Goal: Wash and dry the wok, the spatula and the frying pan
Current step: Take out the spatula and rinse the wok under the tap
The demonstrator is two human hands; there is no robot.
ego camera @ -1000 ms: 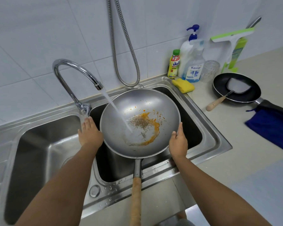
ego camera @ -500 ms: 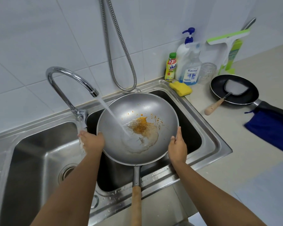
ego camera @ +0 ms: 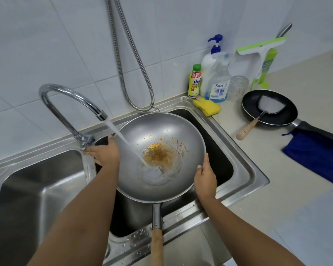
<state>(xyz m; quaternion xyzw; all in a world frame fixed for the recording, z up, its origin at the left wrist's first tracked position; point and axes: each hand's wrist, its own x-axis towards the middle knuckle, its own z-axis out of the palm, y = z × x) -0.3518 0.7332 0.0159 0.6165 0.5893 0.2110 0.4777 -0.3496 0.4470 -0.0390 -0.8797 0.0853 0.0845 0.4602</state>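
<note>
Steel wok (ego camera: 158, 129) is held over the right basin of the sink (ego camera: 244, 164). The stream from the tap (ego camera: 65, 93) lands in its bowl beside a patch of orange residue (ego camera: 160, 153). I judge this the first rinse of the wash, with no scrubbing begun. The right hand (ego camera: 205, 175) clamps the wok's right rim, thumb along the edge. The left hand (ego camera: 104, 152) lies against the left rim, just by the tap's base; whether its fingers curl on the rim I cannot tell. The next move likely calls for one hand to let go and fetch the yellow sponge (ego camera: 207, 107) at the sink's far right corner. The frying pan (ego camera: 288, 112), spatula (ego camera: 271, 106) lying in it, sits on the worktop (ego camera: 258, 198) at right, well apart from both hands
</note>
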